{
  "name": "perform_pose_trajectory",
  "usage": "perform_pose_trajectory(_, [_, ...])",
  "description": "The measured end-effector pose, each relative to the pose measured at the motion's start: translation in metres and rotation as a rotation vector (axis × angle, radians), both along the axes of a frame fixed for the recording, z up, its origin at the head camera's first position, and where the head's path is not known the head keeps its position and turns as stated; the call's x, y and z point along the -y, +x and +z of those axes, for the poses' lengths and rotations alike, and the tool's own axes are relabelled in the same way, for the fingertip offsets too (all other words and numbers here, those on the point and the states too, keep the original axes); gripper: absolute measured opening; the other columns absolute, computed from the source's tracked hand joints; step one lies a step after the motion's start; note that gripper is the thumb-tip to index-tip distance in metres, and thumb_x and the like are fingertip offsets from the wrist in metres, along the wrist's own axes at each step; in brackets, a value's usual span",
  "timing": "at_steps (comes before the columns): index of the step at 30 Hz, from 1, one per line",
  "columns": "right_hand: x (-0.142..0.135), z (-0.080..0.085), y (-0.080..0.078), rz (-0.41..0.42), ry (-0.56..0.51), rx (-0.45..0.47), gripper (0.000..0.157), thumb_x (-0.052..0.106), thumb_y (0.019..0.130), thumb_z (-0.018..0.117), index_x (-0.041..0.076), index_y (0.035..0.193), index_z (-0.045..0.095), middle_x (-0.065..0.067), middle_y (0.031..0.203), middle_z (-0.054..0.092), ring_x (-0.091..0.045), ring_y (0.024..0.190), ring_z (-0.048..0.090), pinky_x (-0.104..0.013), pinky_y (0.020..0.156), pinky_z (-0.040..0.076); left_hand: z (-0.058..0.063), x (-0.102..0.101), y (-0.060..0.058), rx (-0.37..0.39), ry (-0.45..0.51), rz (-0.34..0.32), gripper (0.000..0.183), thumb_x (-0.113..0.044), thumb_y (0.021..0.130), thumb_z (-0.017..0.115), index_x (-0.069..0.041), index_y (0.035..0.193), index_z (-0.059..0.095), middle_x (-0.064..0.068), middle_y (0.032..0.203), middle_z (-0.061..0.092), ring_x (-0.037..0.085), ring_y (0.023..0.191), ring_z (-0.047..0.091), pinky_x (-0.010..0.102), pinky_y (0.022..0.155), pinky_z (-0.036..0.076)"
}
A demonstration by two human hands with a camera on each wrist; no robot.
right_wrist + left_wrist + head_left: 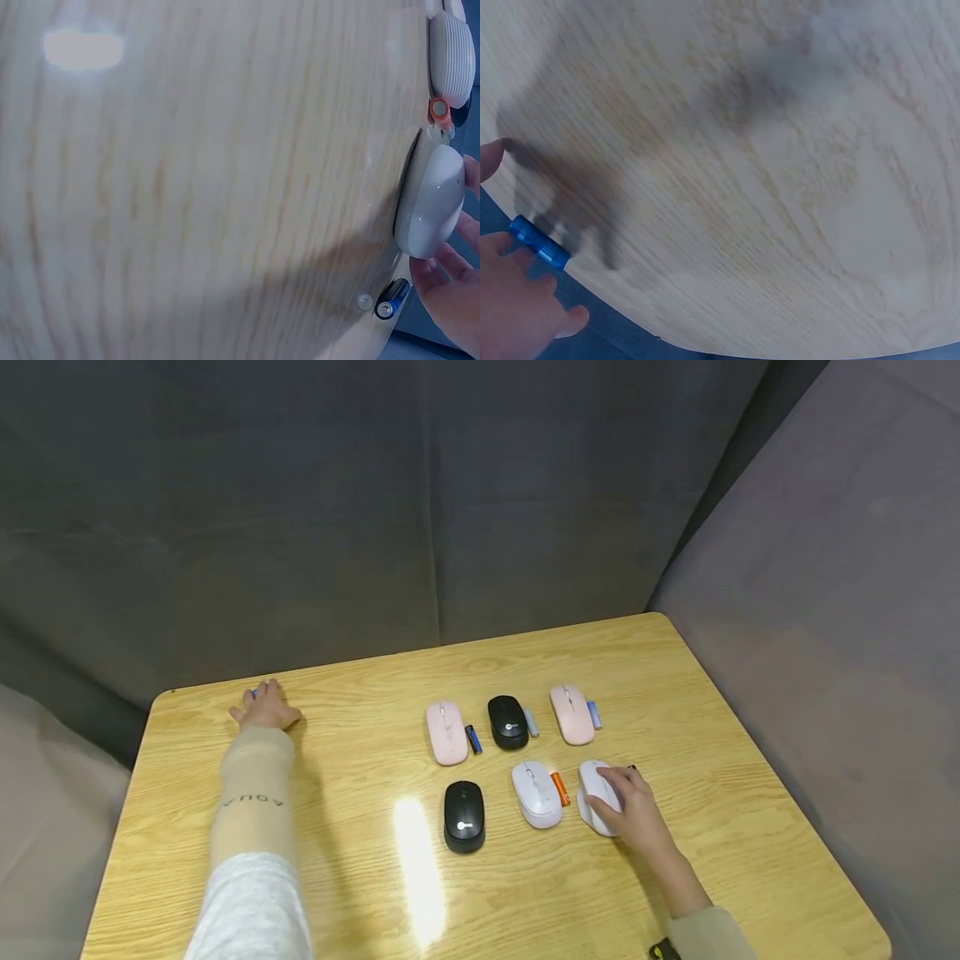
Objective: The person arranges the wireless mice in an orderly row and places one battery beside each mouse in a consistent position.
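Note:
My right hand (pixel 633 810) grips a white computer mouse (pixel 597 789) at the right of the mice, thumb on one side and fingers on the other. A white edge shows beside its shell in the head view; I cannot tell whether the shell is loose. Just beyond those fingers lies a blue-and-black battery (pixel 392 298), mostly hidden in the head view. Far to the left, my left hand (pixel 266 708) reaches the table's back corner with fingers spread. Its fingertips are at a small blue cylinder (pixel 540 242), partly covered by the hand.
Another white mouse (pixel 537 793) with an orange battery (pixel 560 788) lies left of the right hand. Behind are pink mice (pixel 447 733) (pixel 572 714) and a black mouse (pixel 508 722), each beside a battery. Another black mouse (pixel 464 816) sits in front. Grey curtains (pixel 315 527) border the table.

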State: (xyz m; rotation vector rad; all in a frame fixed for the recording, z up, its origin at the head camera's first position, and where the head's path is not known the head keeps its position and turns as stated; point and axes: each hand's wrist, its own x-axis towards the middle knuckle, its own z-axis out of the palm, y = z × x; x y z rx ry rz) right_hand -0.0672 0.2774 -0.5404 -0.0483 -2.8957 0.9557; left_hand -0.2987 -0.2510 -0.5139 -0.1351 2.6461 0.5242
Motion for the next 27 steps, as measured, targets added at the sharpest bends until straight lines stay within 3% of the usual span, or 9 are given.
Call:
perform_pose_trajectory(7, [0.001,0.003,0.001,0.0,-0.004,0.007,0.049,0.021,0.079,0.072,-0.001,0.12,0.055,-0.025,0.116,0.049,-0.043,0.105,0.05,-0.055,0.086,0.042,0.005,-0.006,0.003,0.007,-0.032,0.003,0.075,-0.023,0.085,0.049,0.01,0.141,0.012,0.036,0.141,0.008,0.052,0.129,0.001,0.067,0.098,-0.001])
perform_pose_trajectory(12, [0.001,0.003,0.001,-0.005,0.004,0.011,0.05,0.022,0.08,0.072,-0.001,0.121,0.055,-0.025,0.117,0.049,-0.043,0.106,0.049,-0.054,0.087,0.042,-0.002,-0.007,0.005,0.029,-0.041,-0.007,0.062,-0.024,0.09,0.042,0.012,0.137,0.022,0.037,0.137,0.013,0.054,0.124,0.011,0.066,0.098,0.008])
perform_pose_trajectory(16, [0.001,0.003,0.001,-0.003,0.002,0.01,0.05,0.022,0.08,0.071,-0.001,0.121,0.055,-0.025,0.117,0.049,-0.043,0.106,0.049,-0.054,0.087,0.042,-0.007,-0.007,0.011,-0.045,-0.052,-0.044,0.05,-0.021,0.094,0.04,0.014,0.129,0.033,0.037,0.132,0.02,0.054,0.116,0.022,0.063,0.095,0.018])
perform_pose_trajectory(20, [0.001,0.002,0.001,-0.002,0.002,0.006,0.05,0.023,0.08,0.071,-0.001,0.121,0.054,-0.025,0.117,0.049,-0.043,0.106,0.049,-0.055,0.087,0.042,-0.012,-0.011,0.017,-0.171,-0.066,-0.062,0.035,-0.004,0.094,0.042,0.015,0.123,0.038,0.035,0.125,0.03,0.051,0.108,0.032,0.059,0.09,0.031])
perform_pose_trajectory(24, [0.001,0.001,0.001,0.006,0.002,-0.006,0.05,0.022,0.08,0.071,-0.002,0.121,0.054,-0.025,0.116,0.049,-0.043,0.105,0.049,-0.055,0.086,0.042,-0.016,-0.015,0.023,-0.239,-0.086,-0.079,0.04,0.011,0.089,0.043,0.015,0.128,0.035,0.036,0.123,0.033,0.052,0.107,0.036,0.058,0.085,0.039])
perform_pose_trajectory(27, [0.0,0.001,0.001,0.015,-0.001,-0.017,0.05,0.021,0.08,0.071,-0.002,0.121,0.054,-0.026,0.115,0.049,-0.043,0.105,0.049,-0.055,0.086,0.042,-0.02,-0.017,0.027,-0.244,-0.075,-0.077,0.043,0.011,0.089,0.041,0.013,0.131,0.032,0.037,0.125,0.033,0.052,0.111,0.034,0.059,0.087,0.038])
